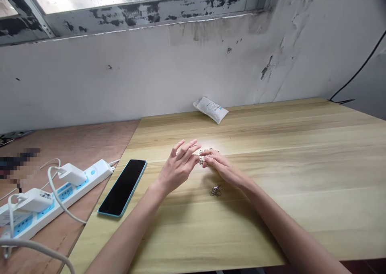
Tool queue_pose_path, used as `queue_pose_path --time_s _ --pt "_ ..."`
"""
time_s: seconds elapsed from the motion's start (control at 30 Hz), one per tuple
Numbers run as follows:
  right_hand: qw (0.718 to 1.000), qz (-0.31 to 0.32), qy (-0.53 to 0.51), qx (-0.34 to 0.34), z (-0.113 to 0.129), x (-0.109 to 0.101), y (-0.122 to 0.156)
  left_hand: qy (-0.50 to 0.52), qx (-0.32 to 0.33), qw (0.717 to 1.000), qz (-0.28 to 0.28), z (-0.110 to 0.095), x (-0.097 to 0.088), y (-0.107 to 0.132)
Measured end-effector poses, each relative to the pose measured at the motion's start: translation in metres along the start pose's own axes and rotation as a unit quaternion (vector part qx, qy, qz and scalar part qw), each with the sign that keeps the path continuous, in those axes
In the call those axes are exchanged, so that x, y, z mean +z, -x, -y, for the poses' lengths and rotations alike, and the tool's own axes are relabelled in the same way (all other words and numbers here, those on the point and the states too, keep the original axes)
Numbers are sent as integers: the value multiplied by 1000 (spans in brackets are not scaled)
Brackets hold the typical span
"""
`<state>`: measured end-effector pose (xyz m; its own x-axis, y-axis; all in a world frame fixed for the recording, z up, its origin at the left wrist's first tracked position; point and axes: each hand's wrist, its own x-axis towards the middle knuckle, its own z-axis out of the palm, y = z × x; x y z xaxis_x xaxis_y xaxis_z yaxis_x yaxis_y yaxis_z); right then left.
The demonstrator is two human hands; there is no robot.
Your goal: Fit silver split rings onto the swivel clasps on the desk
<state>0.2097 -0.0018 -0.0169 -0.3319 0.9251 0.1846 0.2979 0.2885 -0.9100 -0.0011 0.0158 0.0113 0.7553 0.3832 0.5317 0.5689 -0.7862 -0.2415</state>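
Over the middle of the wooden table, my left hand (181, 164) and my right hand (221, 165) almost meet at the fingertips. A small silvery metal ring (201, 157) is between them, pinched by the fingers of both hands. The other fingers of my left hand are stretched out and spread. More metal shows behind my right fingers, partly hidden by them. Nearer to me, below my right hand, lies a little pile of silvery metal rings and clasps (216, 191); their exact shape is too small to make out.
A dark-screened phone (123, 189) with a blue edge lies left of my left forearm. Further left, a white power strip (68, 193) with plugged-in chargers and cables rests on a reddish board. A white plastic packet (211, 109) lies by the wall at the table's back edge (265, 104).
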Motion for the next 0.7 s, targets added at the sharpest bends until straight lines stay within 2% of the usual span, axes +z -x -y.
queue_pose_path --time_s 0.1,0.17,0.3,0.37,0.43,0.57,0.7 --pt "1000 2 -13 -10 0 -1 0 -24 14 1000 -9 0 1 0" --pt "999 -20 -19 -33 -3 0 -1 -24 4 1000 -15 1 5 1" --pt "982 -144 84 -88 -4 9 -3 -13 -55 998 -10 0 16 3" --pt "957 -212 163 -108 0 17 -2 -7 -79 997 -2 -1 21 4" --pt "929 -254 226 -144 6 26 -1 2 -101 995 6 -2 24 4" --pt "886 -255 310 -233 14 35 3 42 -143 988 27 0 24 5" --pt "861 -230 367 -266 10 31 4 79 -158 983 59 1 23 6"
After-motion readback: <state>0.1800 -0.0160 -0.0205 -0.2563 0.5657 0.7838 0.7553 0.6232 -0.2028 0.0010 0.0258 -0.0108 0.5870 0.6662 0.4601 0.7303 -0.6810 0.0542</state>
